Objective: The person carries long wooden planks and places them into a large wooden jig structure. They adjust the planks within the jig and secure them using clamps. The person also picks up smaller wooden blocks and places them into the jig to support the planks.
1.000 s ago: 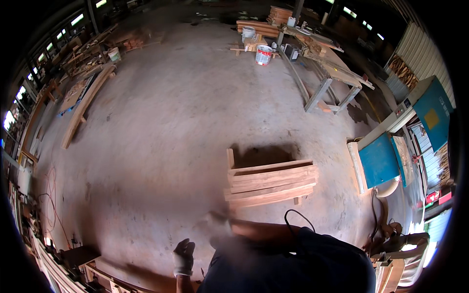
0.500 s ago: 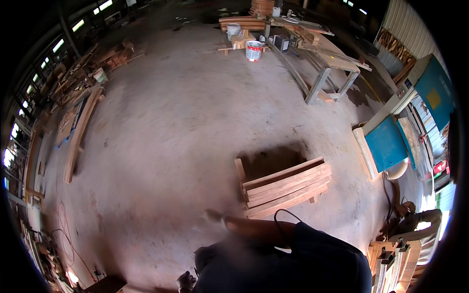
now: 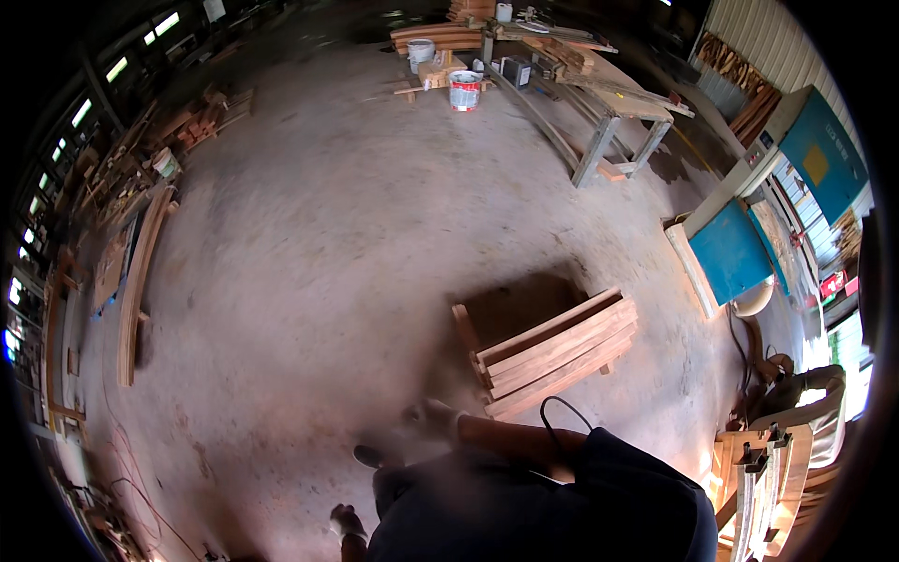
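My right hand (image 3: 438, 418), in a pale glove, reaches out in front of my dark clothing, just left of the near end of a stack of long reddish wooden boards (image 3: 562, 361). The glove is smeared, so its fingers cannot be made out; no object shows in it. Low in the picture, my left hand (image 3: 347, 521) hangs at my side in a grey-white glove, fingers loosely apart and nothing seen in them. The boards lie raised off the concrete on wooden supports. Between my hands a dark shoe (image 3: 369, 456) shows on the floor.
A blue machine (image 3: 735, 262) stands at the right. Farther back are a workbench (image 3: 618, 98) with wood on it and a red-and-white bucket (image 3: 464, 92). Long boards (image 3: 142, 290) lie at the left, a thin red cable (image 3: 131, 478) near them. A clamped wooden piece (image 3: 763, 482) sits at lower right.
The view has shifted, with the bench, bucket and machine now farther left and higher. My right hand is slightly farther right, my left hand shows more fully, and a shoe has come into view.
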Demonstrator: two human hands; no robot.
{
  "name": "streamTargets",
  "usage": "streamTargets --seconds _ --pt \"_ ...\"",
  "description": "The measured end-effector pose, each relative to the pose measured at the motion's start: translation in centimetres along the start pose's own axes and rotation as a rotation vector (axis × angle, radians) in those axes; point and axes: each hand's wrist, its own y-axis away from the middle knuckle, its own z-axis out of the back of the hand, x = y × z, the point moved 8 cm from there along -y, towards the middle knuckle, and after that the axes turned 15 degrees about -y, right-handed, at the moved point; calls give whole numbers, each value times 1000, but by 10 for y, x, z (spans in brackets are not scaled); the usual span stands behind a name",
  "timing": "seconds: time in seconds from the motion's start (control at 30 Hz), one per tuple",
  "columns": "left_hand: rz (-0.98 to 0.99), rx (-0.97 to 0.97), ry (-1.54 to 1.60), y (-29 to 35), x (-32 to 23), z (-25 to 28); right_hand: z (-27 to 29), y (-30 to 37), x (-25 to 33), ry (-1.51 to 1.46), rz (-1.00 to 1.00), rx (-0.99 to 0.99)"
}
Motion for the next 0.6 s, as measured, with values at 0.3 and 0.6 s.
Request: streamTargets --seconds 0.3,0.6 --pt "442 -99 619 -29 47 57 -128 -121 42 -468 32 362" --pt "591 210 529 -5 195 26 -290 -233 118 -345 -378 363"
